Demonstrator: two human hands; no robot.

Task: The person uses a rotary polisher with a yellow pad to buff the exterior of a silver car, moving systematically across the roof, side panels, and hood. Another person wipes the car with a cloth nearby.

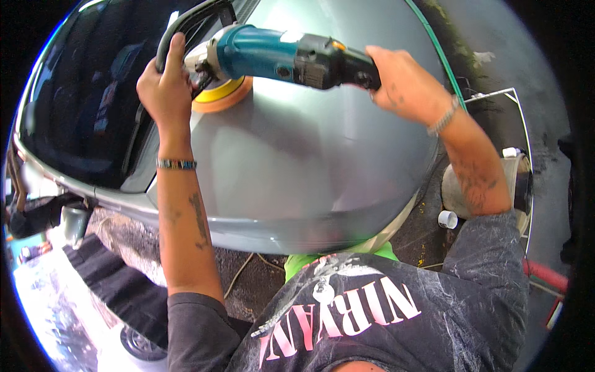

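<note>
A teal and black rotary polisher (pixel 260 50) lies across the upper part of my view. My right hand (pixel 404 86) is wrapped around its black rear grip. At the head end, my left hand (pixel 165 88) grips the black loop handle (pixel 186 25), with the thumb pointing up along it. Under the head, the yellow backing plate with its orange foam pad (pixel 232 97) is at the silver-grey car hood (pixel 279 172), near the base of the windshield (pixel 88 97). My left hand hides part of the pad's near side.
A white-framed stand (pixel 520 111) is at the right, with a white cup (pixel 447 219) near it. Behind the left fender are a black cloth (pixel 121 283), a grey container (pixel 74 221) and a white car (pixel 107 346). A cable (pixel 239 274) runs along the dark floor below the bumper.
</note>
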